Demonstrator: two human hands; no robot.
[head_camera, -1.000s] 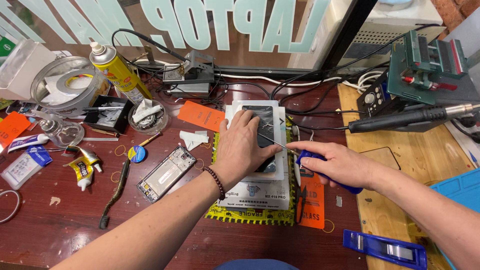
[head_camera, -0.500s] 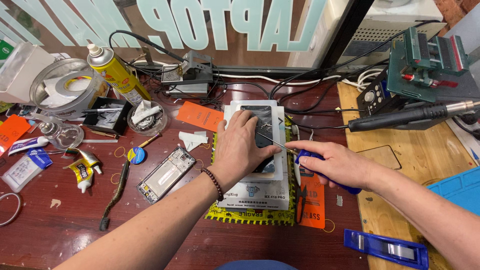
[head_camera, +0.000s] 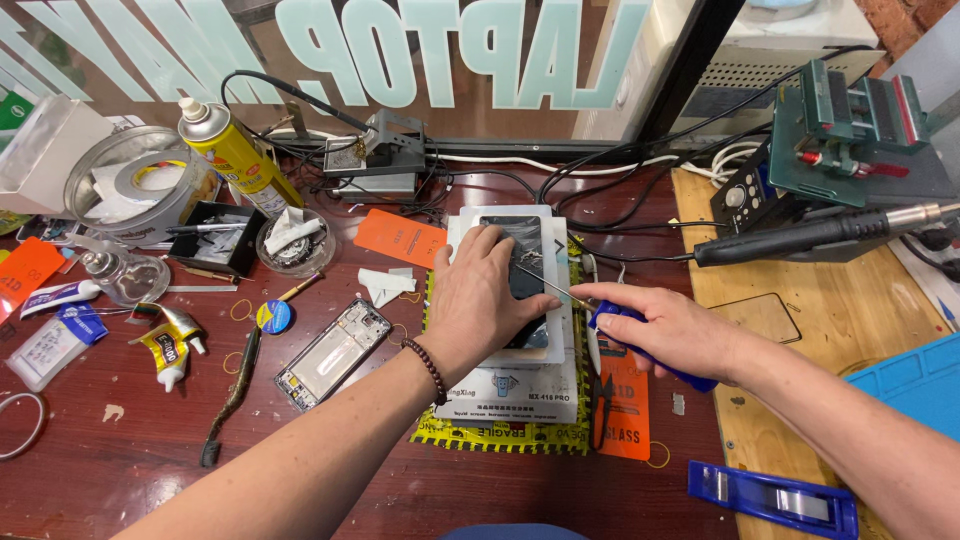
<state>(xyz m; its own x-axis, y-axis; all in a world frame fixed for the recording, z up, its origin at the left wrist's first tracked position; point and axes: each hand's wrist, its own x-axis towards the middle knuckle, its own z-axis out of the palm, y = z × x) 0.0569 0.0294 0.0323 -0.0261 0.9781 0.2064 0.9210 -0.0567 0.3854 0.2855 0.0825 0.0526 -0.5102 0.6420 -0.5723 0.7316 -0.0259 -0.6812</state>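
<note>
My left hand (head_camera: 487, 296) lies flat on a black phone screen (head_camera: 520, 240) that rests on a white heating plate (head_camera: 560, 345). It presses the screen down with spread fingers. My right hand (head_camera: 668, 330) grips a blue-handled tool (head_camera: 612, 318) whose thin metal tip reaches left to the screen's right edge, beside my left fingertips. The plate sits on a yellow-edged mat (head_camera: 500, 437).
A phone frame (head_camera: 333, 352) lies left of the plate, with glue tubes (head_camera: 168, 345), a yellow spray can (head_camera: 232, 152), a tape tin (head_camera: 135, 190) and orange cards (head_camera: 400, 237) around. A hot-air handle (head_camera: 810, 237), green clamp (head_camera: 850, 125), wooden board (head_camera: 790, 330) and blue holder (head_camera: 772, 498) lie right.
Both hands hold almost the same places. My right hand with the tool has edged slightly toward the screen's right edge.
</note>
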